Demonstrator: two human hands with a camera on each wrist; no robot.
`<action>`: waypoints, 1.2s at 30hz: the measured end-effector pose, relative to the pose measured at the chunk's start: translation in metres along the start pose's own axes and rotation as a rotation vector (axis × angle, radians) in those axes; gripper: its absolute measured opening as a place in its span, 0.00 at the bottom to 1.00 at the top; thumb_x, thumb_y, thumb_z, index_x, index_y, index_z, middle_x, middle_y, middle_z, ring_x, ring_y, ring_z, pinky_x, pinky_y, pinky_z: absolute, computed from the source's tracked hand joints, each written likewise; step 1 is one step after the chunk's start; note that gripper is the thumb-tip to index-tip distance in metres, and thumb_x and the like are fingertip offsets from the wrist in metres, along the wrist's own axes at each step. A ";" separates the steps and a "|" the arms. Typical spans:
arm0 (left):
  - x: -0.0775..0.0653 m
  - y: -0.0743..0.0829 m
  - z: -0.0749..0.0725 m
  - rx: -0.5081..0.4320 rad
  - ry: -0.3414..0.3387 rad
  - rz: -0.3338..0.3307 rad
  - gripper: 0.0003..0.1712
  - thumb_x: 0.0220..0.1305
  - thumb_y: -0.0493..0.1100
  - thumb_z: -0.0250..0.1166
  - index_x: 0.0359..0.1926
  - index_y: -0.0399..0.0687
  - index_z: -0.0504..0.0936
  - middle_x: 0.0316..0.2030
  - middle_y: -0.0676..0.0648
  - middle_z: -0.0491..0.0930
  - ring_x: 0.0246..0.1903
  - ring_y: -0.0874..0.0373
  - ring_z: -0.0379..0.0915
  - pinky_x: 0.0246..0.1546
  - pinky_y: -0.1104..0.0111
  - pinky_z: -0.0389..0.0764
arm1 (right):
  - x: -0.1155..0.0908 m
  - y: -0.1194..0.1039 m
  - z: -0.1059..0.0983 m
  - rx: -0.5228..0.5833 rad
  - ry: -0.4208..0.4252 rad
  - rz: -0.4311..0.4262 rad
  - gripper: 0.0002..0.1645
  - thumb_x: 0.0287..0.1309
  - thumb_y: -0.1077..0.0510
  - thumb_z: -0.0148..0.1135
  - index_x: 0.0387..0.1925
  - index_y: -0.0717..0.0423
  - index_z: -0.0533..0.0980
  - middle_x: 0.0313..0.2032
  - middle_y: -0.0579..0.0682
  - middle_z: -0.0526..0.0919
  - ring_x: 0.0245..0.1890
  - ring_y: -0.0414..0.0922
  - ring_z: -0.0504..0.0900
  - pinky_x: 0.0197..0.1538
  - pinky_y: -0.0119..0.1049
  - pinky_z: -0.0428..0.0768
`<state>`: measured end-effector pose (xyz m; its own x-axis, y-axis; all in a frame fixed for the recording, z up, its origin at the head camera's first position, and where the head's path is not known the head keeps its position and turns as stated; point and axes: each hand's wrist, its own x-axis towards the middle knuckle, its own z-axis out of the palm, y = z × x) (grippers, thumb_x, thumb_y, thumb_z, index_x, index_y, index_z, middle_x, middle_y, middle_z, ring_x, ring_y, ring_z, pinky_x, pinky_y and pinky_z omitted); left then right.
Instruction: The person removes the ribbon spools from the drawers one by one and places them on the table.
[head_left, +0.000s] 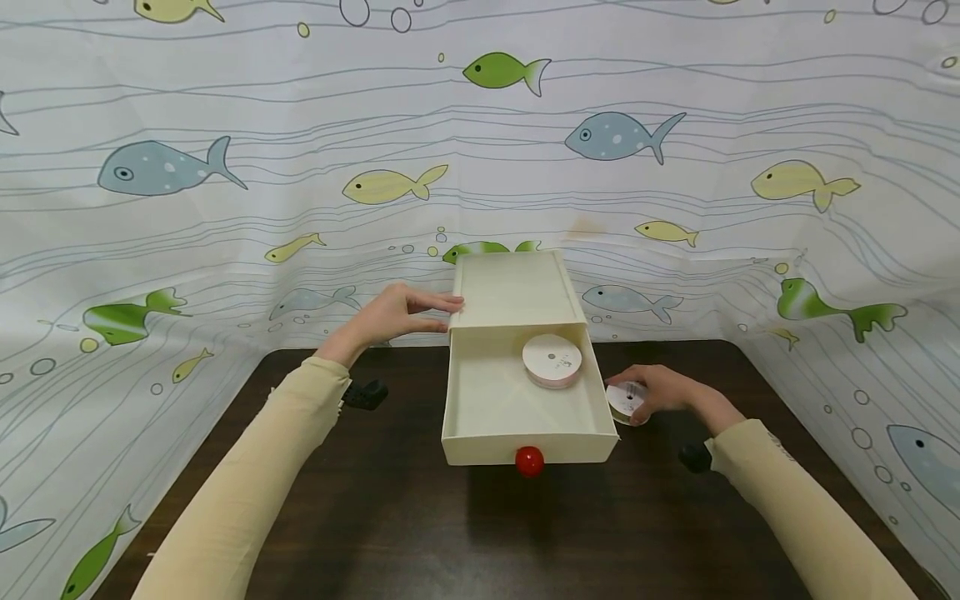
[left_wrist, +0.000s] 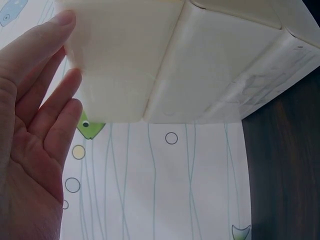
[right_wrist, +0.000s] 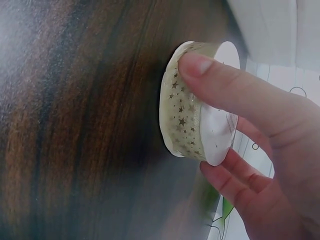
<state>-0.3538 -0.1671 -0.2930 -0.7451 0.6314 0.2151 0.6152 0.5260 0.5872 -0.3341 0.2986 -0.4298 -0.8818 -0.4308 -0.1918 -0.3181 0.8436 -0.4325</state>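
A cream box (head_left: 517, 287) stands on the dark table with its drawer (head_left: 483, 392) pulled out toward me. My left hand (head_left: 393, 317) touches the box's left side with fairly straight fingertips; the left wrist view shows the thumb (left_wrist: 62, 22) against the pale wall. Inside the drawer, toward the back right, lies a ribbon spool (head_left: 552, 358) with a white top. Right of the drawer, my right hand (head_left: 663, 392) pinches a second ribbon spool (right_wrist: 187, 117), cream with gold stars, between thumb and fingers. It is flat at the tabletop; whether it touches is unclear.
The drawer's red round knob (head_left: 529, 461) sticks out at its front, above the dark wooden table (head_left: 360, 517). A white sheet printed with fish (head_left: 502, 150) hangs behind and along both sides of the table.
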 end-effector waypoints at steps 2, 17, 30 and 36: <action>0.000 0.000 0.000 -0.001 0.000 -0.003 0.22 0.59 0.47 0.72 0.56 0.58 0.85 0.60 0.56 0.80 0.66 0.59 0.71 0.47 0.70 0.74 | 0.000 -0.001 0.000 0.003 0.000 0.004 0.43 0.41 0.56 0.81 0.63 0.50 0.75 0.61 0.60 0.77 0.52 0.52 0.73 0.55 0.53 0.76; -0.001 -0.003 0.000 -0.033 -0.011 -0.003 0.22 0.59 0.47 0.72 0.56 0.58 0.84 0.61 0.55 0.79 0.67 0.58 0.70 0.60 0.55 0.77 | 0.000 -0.002 0.000 -0.019 -0.023 0.000 0.45 0.41 0.55 0.81 0.65 0.52 0.73 0.61 0.60 0.76 0.51 0.52 0.73 0.54 0.53 0.76; 0.000 -0.002 0.000 -0.030 -0.010 -0.002 0.22 0.60 0.46 0.72 0.56 0.60 0.84 0.60 0.57 0.79 0.67 0.60 0.70 0.52 0.64 0.76 | -0.005 -0.017 -0.033 -0.028 -0.001 -0.048 0.50 0.44 0.50 0.80 0.69 0.54 0.68 0.68 0.64 0.69 0.66 0.68 0.69 0.62 0.62 0.75; 0.000 -0.004 0.000 -0.044 -0.014 0.004 0.22 0.61 0.48 0.71 0.57 0.58 0.84 0.61 0.55 0.79 0.68 0.58 0.70 0.53 0.63 0.75 | -0.006 -0.029 -0.058 -0.071 0.023 -0.080 0.48 0.49 0.50 0.77 0.70 0.55 0.66 0.69 0.64 0.68 0.65 0.69 0.69 0.60 0.64 0.75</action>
<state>-0.3561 -0.1697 -0.2954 -0.7388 0.6415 0.2063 0.6060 0.4985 0.6199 -0.3394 0.2953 -0.3645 -0.8599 -0.4912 -0.1389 -0.4109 0.8276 -0.3825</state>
